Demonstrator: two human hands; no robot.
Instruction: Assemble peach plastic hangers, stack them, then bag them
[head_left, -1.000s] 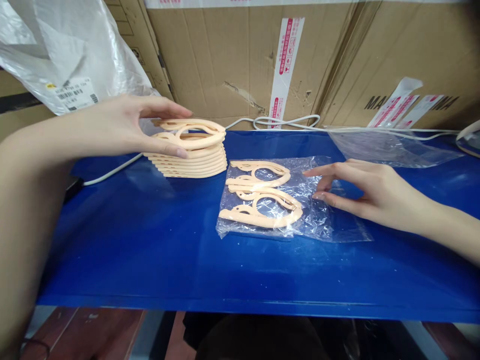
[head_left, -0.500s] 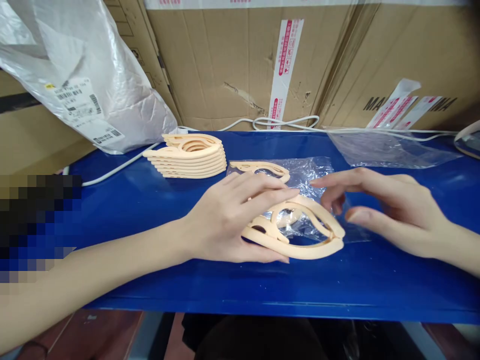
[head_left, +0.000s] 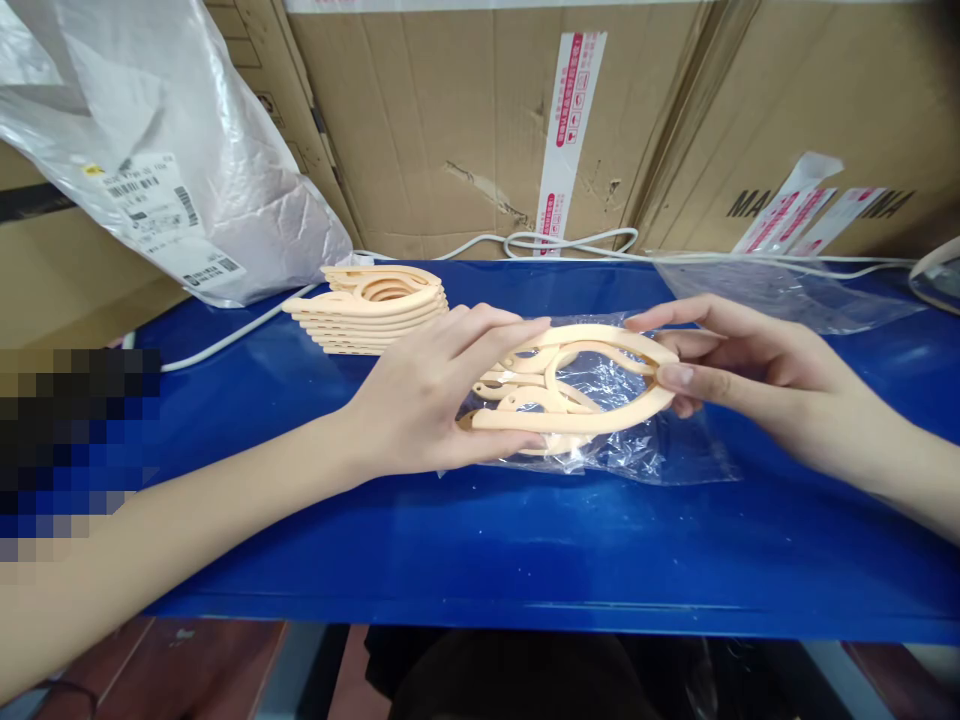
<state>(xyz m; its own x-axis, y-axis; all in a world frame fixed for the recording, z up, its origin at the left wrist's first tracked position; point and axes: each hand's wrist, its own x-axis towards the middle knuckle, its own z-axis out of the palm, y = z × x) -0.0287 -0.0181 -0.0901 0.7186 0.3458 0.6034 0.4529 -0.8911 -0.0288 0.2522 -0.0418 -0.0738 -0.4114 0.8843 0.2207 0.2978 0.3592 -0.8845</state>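
A cream plastic folding hanger, its arms folded together around an oval opening, is held between my two hands. My left hand grips its left end, fingers over the top edge and thumb along the lower one. At the right tip, my right hand pinches it between thumb and fingers. Beneath lies a clear plastic bag with at least one more cream hanger in or on it, partly hidden by the held one. Behind my left hand is a neat stack of folded hangers.
A white plastic parcel bag with labels leans at the back left. Cardboard boxes line the back of the blue table. A white cable runs along the rear edge, beside another clear bag.
The held hanger has moved up and left, now level over the bag. My right hand has closed on its right tip, having been apart from it before.
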